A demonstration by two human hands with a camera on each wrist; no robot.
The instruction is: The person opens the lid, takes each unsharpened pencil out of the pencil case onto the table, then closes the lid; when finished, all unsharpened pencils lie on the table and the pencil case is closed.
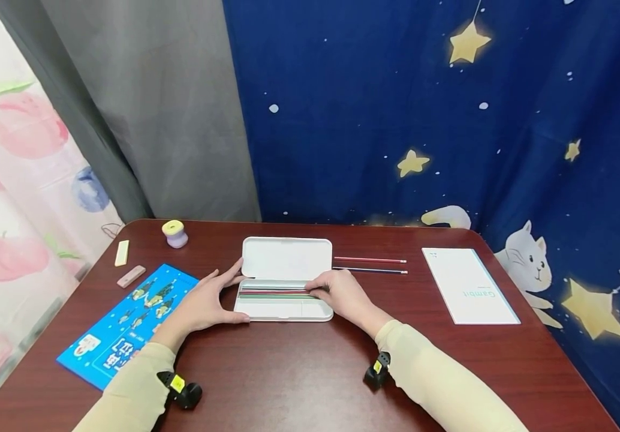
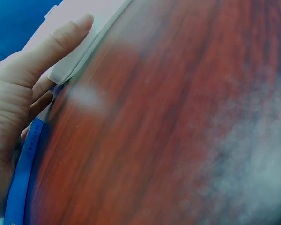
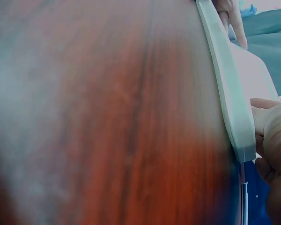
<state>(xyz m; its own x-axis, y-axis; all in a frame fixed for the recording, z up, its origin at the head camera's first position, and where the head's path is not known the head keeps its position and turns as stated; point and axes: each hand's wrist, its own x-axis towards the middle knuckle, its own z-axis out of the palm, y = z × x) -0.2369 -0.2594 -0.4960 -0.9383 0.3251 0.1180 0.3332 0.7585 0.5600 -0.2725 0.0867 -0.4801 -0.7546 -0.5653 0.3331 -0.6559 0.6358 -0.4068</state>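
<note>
A white pencil case (image 1: 272, 311) lies opened on the table, its lid (image 1: 286, 258) tipped back. Several pencils (image 1: 272, 293), red and green among them, lie lengthwise inside. My left hand (image 1: 206, 303) holds the case at its left end, thumb on the front corner and fingers by the hinge side; in the left wrist view the thumb (image 2: 61, 41) lies along the case's edge. Over the right end of the case, my right hand (image 1: 345, 293) pinches a pencil's end with bent fingers; its fingertips are partly hidden in the right wrist view.
Right of the lid lie a red pencil (image 1: 369, 260) and a dark blue pencil (image 1: 372, 270). A white Gambit pad (image 1: 469, 285) is farther right. A blue booklet (image 1: 121, 330) lies under the left forearm, near two small bars (image 1: 122, 253) and a yellow-and-purple jar (image 1: 175, 234).
</note>
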